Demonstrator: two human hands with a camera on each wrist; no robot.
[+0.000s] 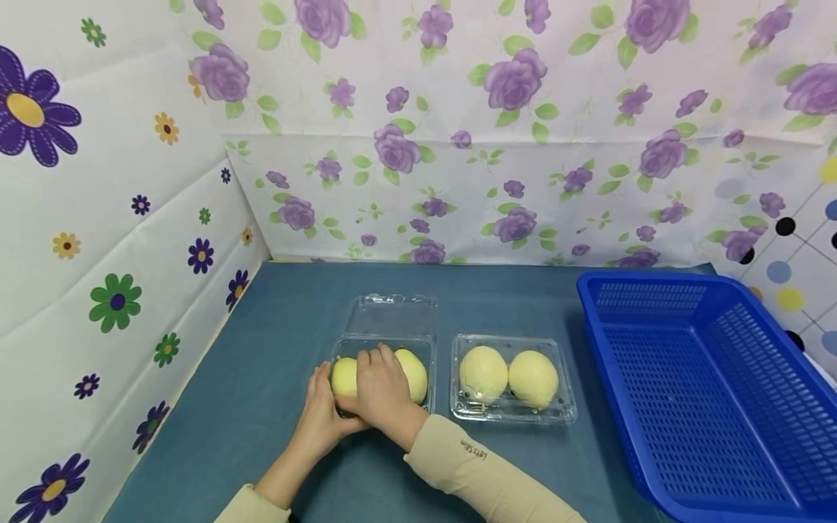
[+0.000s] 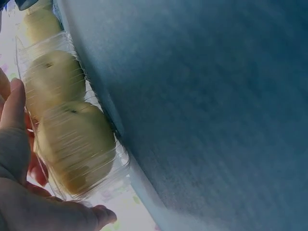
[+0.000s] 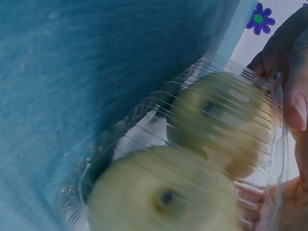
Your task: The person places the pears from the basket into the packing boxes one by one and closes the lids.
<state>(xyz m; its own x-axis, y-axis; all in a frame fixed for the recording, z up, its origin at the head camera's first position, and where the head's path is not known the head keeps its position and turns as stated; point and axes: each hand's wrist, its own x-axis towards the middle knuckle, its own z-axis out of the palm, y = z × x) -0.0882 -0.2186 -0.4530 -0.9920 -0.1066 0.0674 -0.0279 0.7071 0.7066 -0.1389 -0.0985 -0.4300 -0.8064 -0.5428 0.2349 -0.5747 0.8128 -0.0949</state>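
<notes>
In the head view a clear plastic clamshell box (image 1: 432, 396) holds two yellow-green pears, its lid (image 1: 391, 317) folded back behind it. My left hand (image 1: 320, 415) is at the box's left front corner, gripping it with the thumb near the front. The right hand (image 1: 384, 388) reaches over the box and holds the left pear (image 1: 343, 377), fingers between the fruits and thumb at its front. The right pear (image 1: 413, 375) shows beside that hand. Both wrist views look through the box's ribbed wall at a pear (image 2: 77, 149) and another pear (image 3: 163, 197).
To the right, a second clear plastic box (image 1: 514, 417) holds two more pears. A blue plastic basket (image 1: 693, 407) stands at the far right on the blue-grey table (image 1: 261, 363). Flower-patterned sheets (image 1: 458, 181) rise at the back and left.
</notes>
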